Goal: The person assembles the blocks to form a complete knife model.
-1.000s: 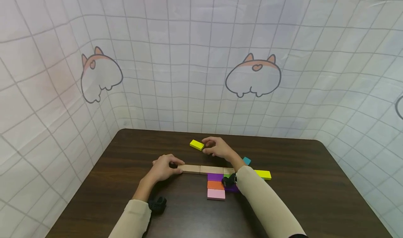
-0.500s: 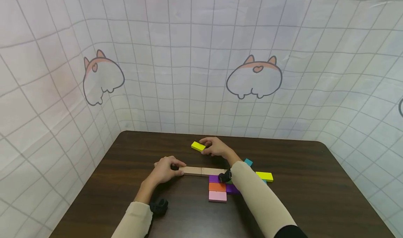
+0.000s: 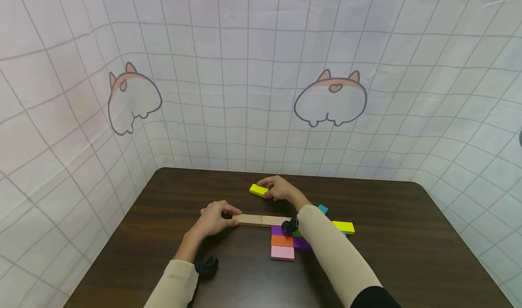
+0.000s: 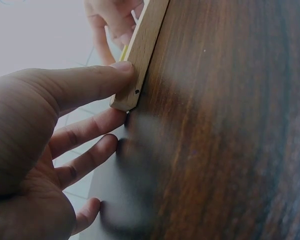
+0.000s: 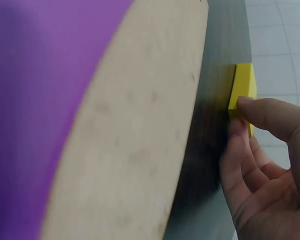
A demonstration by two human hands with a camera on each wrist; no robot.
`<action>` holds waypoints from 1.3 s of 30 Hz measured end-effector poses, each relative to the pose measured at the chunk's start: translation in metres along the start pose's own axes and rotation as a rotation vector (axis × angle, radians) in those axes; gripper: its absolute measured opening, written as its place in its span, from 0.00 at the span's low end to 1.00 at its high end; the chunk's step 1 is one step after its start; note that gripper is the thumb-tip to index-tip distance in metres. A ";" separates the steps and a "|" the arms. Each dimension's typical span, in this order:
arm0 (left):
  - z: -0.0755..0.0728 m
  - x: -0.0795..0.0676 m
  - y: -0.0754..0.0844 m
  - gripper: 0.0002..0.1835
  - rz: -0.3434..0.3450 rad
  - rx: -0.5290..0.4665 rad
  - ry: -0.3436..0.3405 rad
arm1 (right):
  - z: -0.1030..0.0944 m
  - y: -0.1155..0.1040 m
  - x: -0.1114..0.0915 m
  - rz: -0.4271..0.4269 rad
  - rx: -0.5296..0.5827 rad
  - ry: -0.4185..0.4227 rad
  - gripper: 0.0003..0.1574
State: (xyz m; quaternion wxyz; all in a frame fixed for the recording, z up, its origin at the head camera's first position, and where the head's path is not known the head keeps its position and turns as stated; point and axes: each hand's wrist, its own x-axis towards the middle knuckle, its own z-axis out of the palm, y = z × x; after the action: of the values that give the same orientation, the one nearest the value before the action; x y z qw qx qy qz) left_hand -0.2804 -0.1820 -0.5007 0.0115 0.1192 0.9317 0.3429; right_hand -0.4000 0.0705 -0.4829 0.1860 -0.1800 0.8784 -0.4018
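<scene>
My right hand pinches the near end of a yellow block at the back of the table. In the right wrist view the thumb lies on one face of the yellow block, with fingers under its other side. Farther left and nearer, my left hand holds the left end of a row of plain wooden blocks. The left wrist view has the thumb on the side of the end wooden block and the index fingertip at its end.
Coloured blocks adjoin the row: purple, orange, pink. A yellow block and a teal block lie right, partly behind my right sleeve. A gridded cloth hangs behind the dark table.
My right thumb and fingers have moved from beside the yellow block to a pinch on it. My left hand stays at the wooden row's end. The head view shifted slightly.
</scene>
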 end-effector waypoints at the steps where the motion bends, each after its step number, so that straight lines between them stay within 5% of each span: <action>1: 0.000 0.000 0.000 0.10 0.001 0.003 -0.001 | -0.002 0.001 -0.001 0.000 0.001 -0.010 0.30; 19: 0.000 0.001 0.000 0.11 -0.007 0.019 -0.002 | -0.024 -0.002 -0.032 -0.132 -0.092 -0.114 0.31; 39: -0.001 0.000 0.000 0.12 0.022 0.009 -0.002 | -0.048 0.008 -0.113 -0.218 -0.146 -0.109 0.29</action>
State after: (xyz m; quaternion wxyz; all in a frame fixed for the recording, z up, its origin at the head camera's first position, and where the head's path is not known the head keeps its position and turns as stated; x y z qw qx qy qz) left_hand -0.2803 -0.1830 -0.4998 0.0083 0.1301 0.9319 0.3386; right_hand -0.3260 0.1591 -0.4395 0.1750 -0.3092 0.8690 -0.3443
